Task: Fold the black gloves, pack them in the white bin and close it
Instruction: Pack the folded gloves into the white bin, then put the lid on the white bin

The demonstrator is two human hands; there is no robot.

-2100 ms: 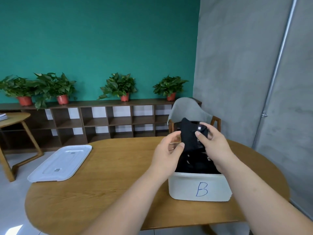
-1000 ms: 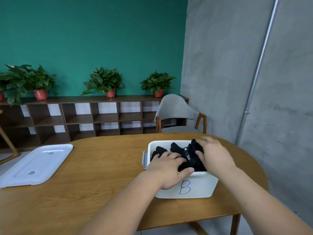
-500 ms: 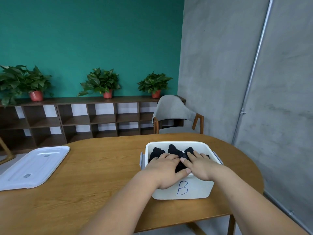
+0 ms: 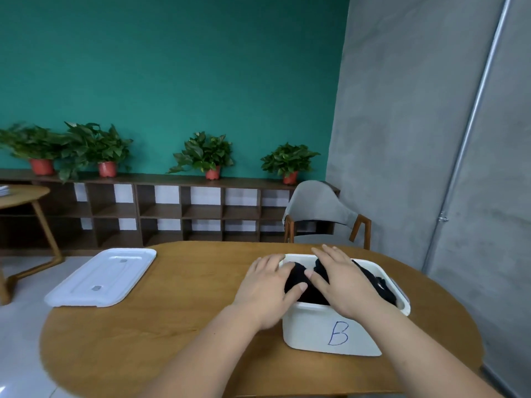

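Note:
The white bin (image 4: 316, 328), marked with a blue "B", stands on the right part of the wooden table (image 4: 178, 317). Black gloves (image 4: 373, 280) fill it to the rim. My left hand (image 4: 267, 285) lies flat over the bin's left edge, fingers straight on the gloves. My right hand (image 4: 342, 280) presses flat on the gloves in the bin's middle. The white lid (image 4: 100, 277) lies on the table's far left edge, well apart from the bin.
A grey chair (image 4: 319, 214) with wooden arms stands behind the table. A low dark shelf (image 4: 161, 208) with potted plants runs along the teal wall. A second round table (image 4: 23, 196) is at the far left. A grey wall rises at the right.
A folded glove held above the bin went down into it. Both hands then flattened on the gloves. My view has swung left, so the bin now sits further right.

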